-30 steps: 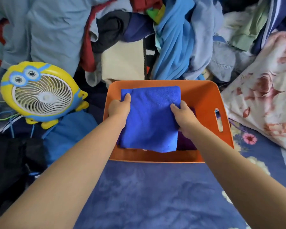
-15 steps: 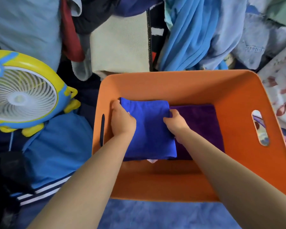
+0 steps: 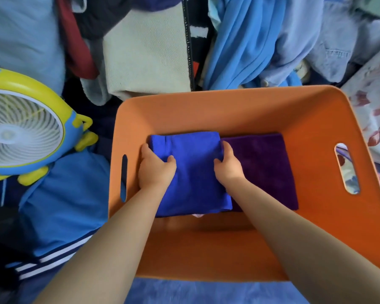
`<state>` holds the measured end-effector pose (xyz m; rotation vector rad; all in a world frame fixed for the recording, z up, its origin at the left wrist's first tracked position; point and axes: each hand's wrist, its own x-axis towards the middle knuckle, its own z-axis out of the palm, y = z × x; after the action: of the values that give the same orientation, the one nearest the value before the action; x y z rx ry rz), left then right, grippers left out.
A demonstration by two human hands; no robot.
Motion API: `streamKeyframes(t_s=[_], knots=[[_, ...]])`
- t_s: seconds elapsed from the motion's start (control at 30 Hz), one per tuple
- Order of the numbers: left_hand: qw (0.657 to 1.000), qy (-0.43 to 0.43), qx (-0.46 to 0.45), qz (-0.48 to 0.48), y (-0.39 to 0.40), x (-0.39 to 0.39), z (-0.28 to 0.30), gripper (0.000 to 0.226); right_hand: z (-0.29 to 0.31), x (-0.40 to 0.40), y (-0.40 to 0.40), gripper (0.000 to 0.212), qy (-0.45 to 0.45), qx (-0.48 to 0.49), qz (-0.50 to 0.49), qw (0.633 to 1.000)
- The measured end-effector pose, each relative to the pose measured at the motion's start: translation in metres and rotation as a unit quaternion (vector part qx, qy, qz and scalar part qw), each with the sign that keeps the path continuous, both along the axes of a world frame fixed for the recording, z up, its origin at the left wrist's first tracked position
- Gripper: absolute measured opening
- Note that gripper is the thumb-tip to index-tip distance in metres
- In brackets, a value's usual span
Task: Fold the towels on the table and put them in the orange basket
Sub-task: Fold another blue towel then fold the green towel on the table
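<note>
A folded blue towel [image 3: 195, 172] lies on the floor of the orange basket [image 3: 228, 110], toward its left side. My left hand [image 3: 155, 168] grips the towel's left edge, thumb on top. My right hand [image 3: 227, 164] holds its right edge. A folded purple towel [image 3: 266, 167] lies beside it on the right, its left part under the blue one. A small bit of pale cloth [image 3: 198, 215] peeks out beneath the blue towel's near edge.
A yellow and blue cartoon fan [image 3: 24, 128] stands left of the basket. Piled clothes [image 3: 246, 40] crowd the far side, and a blue striped garment [image 3: 62, 205] lies at the left. A floral pillow [image 3: 375, 110] is at the right. Blue bedding [image 3: 195, 290] lies in front.
Both hands have lowered the blue towel from above the rim down onto the basket floor, partly over the purple towel. The view has moved closer over the basket.
</note>
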<state>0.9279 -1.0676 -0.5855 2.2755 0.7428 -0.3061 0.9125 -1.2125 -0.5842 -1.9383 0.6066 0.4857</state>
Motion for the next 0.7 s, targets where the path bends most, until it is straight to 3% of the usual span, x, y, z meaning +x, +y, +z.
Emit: streamKeyframes(t_s=[0.07,0.17,0.3,0.43,0.5,0.6,0.7], knots=[[0.988,0.07,-0.12,0.066,0.007,0.003,0.01,0.029,-0.001,0.0,-0.001,0.057,0.001,0.031,-0.053,0.998],[0.971,0.147,-0.187,0.017,0.015,0.001,0.021,0.023,-0.004,0.0,-0.001,0.057,0.004,0.063,-0.118,0.991],[0.984,0.077,-0.087,-0.136,0.016,-0.013,0.022,0.021,-0.006,-0.001,0.001,0.052,0.009,0.09,-0.161,0.983],[0.972,-0.014,0.034,-0.233,0.016,-0.02,0.023,0.028,-0.006,0.001,-0.002,0.025,0.051,0.067,-0.137,0.987],[0.974,0.003,0.069,-0.214,0.014,-0.019,0.022,0.034,-0.004,0.0,-0.004,0.029,0.05,0.054,-0.101,0.992],[0.979,0.071,0.098,-0.164,0.008,-0.019,0.015,0.043,-0.002,-0.008,0.005,0.042,-0.014,-0.067,0.03,0.997],[0.95,0.11,0.203,-0.211,0.002,-0.027,0.002,0.06,-0.008,-0.02,0.02,0.059,-0.053,-0.221,0.211,0.951]])
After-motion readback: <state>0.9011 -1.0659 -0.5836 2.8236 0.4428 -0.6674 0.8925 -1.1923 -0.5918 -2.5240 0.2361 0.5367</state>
